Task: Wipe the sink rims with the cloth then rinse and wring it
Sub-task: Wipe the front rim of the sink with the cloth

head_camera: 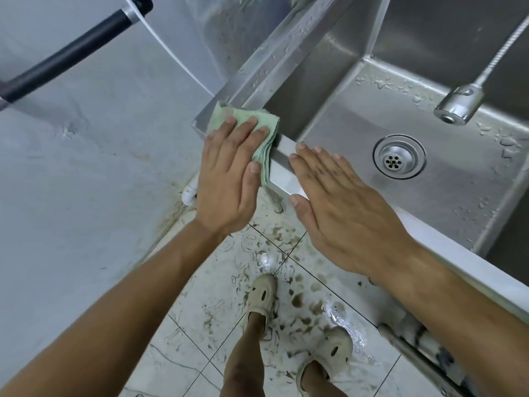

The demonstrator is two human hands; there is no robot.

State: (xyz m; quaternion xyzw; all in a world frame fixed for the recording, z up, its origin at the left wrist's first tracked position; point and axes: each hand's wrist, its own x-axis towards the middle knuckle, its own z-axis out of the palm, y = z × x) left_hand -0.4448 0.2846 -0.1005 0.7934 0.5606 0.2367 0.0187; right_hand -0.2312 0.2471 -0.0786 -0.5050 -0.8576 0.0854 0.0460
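Note:
A folded pale green cloth [243, 121] lies on the near left corner of the steel sink rim [283, 167]. My left hand [229, 173] presses flat on the cloth with straight fingers, the thumb along its folded edge. My right hand [343, 207] rests flat on the front rim just to the right, fingers straight and pointing at the cloth, holding nothing. The sink basin [352, 110] is wet with droplets, and its round drain [399, 156] sits to the right of my right hand.
A chrome spray head [458, 106] on a flexible metal hose hangs over the basin. A grey wall [86, 167] stands left of the sink, with a black bar [65, 55] up high. Below are dirty wet floor tiles [200, 339] and my two feet in beige clogs.

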